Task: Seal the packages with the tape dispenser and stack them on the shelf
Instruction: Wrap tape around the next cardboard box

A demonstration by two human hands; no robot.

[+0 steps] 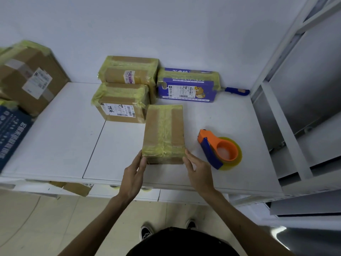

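A brown cardboard package wrapped in yellowish clear tape (164, 133) lies lengthwise on the white shelf (60, 137), near its front edge. It is held at its near corners between the left hand (133, 174) and the right hand (198, 169). The fingers (141, 159) of the left hand are laid straight and close together against the left side. Those of the right hand are likewise extended against the right side. Nothing is pinched or wrapped.

The orange and blue tape dispenser with its yellowish roll (219, 150) lies untouched just to the right of the package. Tape already runs along the top seam and across the near end, so sealing of this package is judged finished and the stacking step is taken to be in hand. For the next move, firm pressure from both sides would be needed, then a lift towards the taped boxes at the back.

On the brown taped box with a white shipping label (120, 106), handwriting that reads as "7936" is seen beside barcodes. The purple printed carton with a cartoon bear (186, 87) carries a label and printed characters too small to be read. A blue-handled knife (237, 91) lies beside it.
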